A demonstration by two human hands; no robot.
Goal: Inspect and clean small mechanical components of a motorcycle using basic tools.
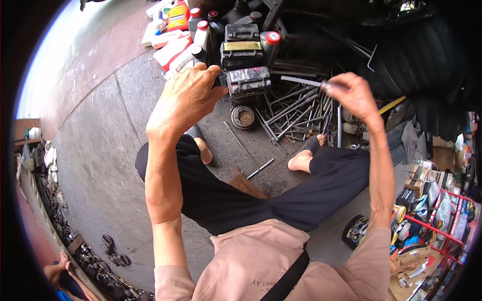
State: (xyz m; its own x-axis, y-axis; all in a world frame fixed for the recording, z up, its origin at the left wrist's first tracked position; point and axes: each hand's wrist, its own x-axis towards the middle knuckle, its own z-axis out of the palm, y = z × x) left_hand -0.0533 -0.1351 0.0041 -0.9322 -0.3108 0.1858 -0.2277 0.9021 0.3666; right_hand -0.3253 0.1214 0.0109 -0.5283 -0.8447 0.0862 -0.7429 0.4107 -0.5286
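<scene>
Tool is held in the right hand, apart from the front battery leftward; work appears unfinished, contact not made. Left hand curls beside the battery; contents cannot be told.

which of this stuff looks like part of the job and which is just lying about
Seemingly part of it:
slim tool, held in the right hand
front battery, close by the left hand; contact unclear

Apparently just lying about:
heap of metal rods
round metal part
wooden block
</scene>
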